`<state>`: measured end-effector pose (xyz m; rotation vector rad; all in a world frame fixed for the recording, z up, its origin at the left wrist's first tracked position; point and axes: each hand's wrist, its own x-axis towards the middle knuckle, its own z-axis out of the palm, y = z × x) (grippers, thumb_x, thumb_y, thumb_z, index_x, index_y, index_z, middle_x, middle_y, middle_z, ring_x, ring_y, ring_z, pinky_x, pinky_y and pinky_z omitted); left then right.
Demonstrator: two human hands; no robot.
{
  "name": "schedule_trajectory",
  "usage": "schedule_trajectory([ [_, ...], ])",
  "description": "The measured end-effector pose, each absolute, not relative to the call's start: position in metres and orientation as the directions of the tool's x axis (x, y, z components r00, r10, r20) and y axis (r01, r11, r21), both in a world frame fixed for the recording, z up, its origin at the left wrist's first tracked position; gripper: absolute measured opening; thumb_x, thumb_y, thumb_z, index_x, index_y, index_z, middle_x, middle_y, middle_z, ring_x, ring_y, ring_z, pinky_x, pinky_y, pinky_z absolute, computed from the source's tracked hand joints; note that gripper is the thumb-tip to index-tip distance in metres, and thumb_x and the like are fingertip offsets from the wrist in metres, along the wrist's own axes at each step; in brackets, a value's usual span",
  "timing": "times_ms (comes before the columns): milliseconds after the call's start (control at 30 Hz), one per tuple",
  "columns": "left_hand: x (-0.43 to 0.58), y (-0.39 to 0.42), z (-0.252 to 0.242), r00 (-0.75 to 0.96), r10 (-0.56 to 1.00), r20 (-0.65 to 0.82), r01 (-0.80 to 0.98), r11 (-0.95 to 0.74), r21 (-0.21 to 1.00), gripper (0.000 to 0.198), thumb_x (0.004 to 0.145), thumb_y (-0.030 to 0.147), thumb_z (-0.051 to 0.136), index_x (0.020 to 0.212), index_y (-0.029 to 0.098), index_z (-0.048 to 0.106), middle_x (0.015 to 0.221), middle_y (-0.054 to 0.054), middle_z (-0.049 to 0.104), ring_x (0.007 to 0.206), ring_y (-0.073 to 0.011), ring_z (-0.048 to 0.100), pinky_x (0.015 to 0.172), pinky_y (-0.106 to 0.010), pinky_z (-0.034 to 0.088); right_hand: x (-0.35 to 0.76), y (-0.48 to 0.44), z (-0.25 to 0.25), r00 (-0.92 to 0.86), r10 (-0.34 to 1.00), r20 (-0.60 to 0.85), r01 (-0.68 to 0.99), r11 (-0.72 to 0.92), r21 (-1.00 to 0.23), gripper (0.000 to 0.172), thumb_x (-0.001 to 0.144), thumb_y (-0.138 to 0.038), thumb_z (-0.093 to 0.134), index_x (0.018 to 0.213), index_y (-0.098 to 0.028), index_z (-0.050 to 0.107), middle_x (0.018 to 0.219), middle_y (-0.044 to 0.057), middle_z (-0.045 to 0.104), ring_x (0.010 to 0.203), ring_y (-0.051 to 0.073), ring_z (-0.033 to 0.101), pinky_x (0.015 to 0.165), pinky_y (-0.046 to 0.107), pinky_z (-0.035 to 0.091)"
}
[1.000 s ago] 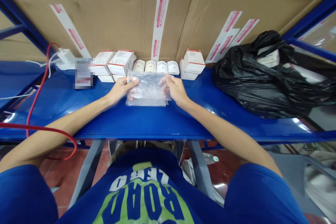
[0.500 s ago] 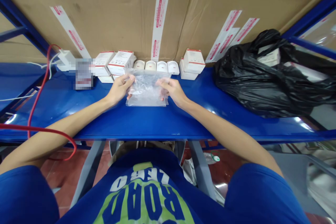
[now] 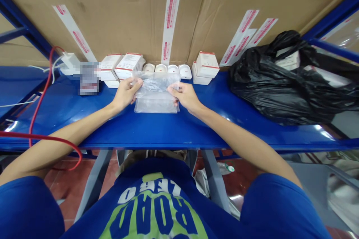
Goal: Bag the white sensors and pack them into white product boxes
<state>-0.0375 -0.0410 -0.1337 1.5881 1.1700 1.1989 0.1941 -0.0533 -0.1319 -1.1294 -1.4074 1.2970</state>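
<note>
My left hand and my right hand each pinch a side of a clear plastic bag, held just above a small stack of more clear bags lying on the blue shelf. Both hands are closed on the bag's edges. Behind the bag stand white boxes with red trim and a row of small white round-topped items. Another pair of white boxes is stacked to the right of that row.
A black plastic bag holding white boxes fills the shelf's right side. A red cable and a white plug lie at the left. A taped cardboard wall backs the shelf.
Both hands have lifted the top clear bag off the stack and raised it towards the boxes; the stack below now shows.
</note>
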Motion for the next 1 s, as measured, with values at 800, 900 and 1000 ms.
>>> schedule_trajectory([
  [800,-0.042,-0.027,-0.130,0.110,0.989,0.095,0.178,-0.114,0.977,0.037,0.088,0.045,0.077,0.066,0.018,0.064,0.057,-0.001,0.063,0.044,-0.0115,0.053,0.044,-0.022,0.043,0.206,-0.041,-0.125,-0.091,0.996,0.023,0.074,0.030,-0.997,0.029,0.094,-0.021,0.066,0.067,-0.022,0.056,0.047,-0.005,0.053,0.041,0.011,0.049,0.044,0.024,0.041],
  [900,-0.042,-0.026,-0.131,0.089,0.993,0.083,0.268,-0.104,0.958,0.036,0.095,0.038,0.072,0.069,0.015,0.062,0.057,0.001,0.060,0.045,-0.0085,0.051,0.047,-0.020,0.041,0.209,-0.035,-0.135,-0.087,0.996,0.026,0.098,0.035,-0.995,0.032,0.091,-0.016,0.070,0.067,-0.022,0.050,0.049,-0.006,0.050,0.043,0.009,0.052,0.044,0.021,0.040],
  [1000,-0.042,-0.026,-0.130,0.136,0.984,0.113,0.377,-0.157,0.913,0.031,0.100,0.033,0.070,0.079,0.011,0.063,0.058,0.005,0.057,0.047,-0.0045,0.049,0.053,-0.017,0.040,0.214,-0.027,-0.148,-0.095,0.995,0.035,0.118,0.046,-0.992,0.026,0.087,-0.012,0.071,0.071,-0.020,0.053,0.054,-0.007,0.049,0.049,0.008,0.056,0.049,0.018,0.042],
])
